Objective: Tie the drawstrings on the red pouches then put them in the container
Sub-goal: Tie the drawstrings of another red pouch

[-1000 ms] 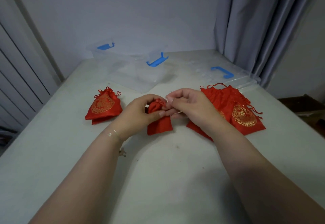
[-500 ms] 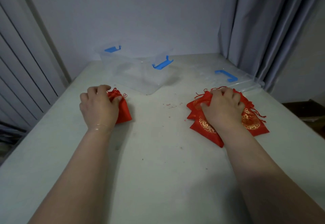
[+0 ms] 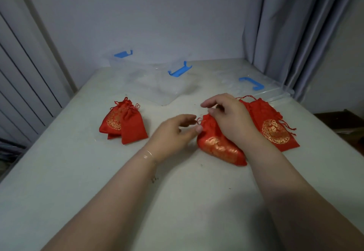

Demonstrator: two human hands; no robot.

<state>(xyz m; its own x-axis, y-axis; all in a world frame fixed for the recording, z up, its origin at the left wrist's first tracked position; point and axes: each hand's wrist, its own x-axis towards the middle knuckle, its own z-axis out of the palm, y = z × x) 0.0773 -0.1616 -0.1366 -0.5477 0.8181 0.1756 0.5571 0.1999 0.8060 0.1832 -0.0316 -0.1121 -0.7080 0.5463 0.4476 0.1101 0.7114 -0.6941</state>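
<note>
Both hands meet at the neck of one red pouch (image 3: 218, 144), which lies on the table (image 3: 177, 201) in the middle, its mouth toward 11 o'clock. The left hand (image 3: 173, 132) comes from 7 o'clock; its thumb and fingers are curved toward the gathered neck, near the small loop of drawstring (image 3: 199, 121), but I cannot tell if they already pinch it. The right hand (image 3: 230, 120) lies over the pouch from 5 o'clock, fingers bent above the mouth; a cord between them is not visible to me, so its hold is also unclear. I think they stand so because each hand must take one end of the string to make the knot.

At 9 o'clock from the hands two pouches (image 3: 124, 124) lie together with closed necks, probably the finished ones. At 3 o'clock is a pile of pouches (image 3: 273, 126) with loose strings, probably waiting. The clear container (image 3: 157, 81) with blue latches stands open at 12 o'clock, and its lid (image 3: 256, 87) lies at 1 o'clock.
</note>
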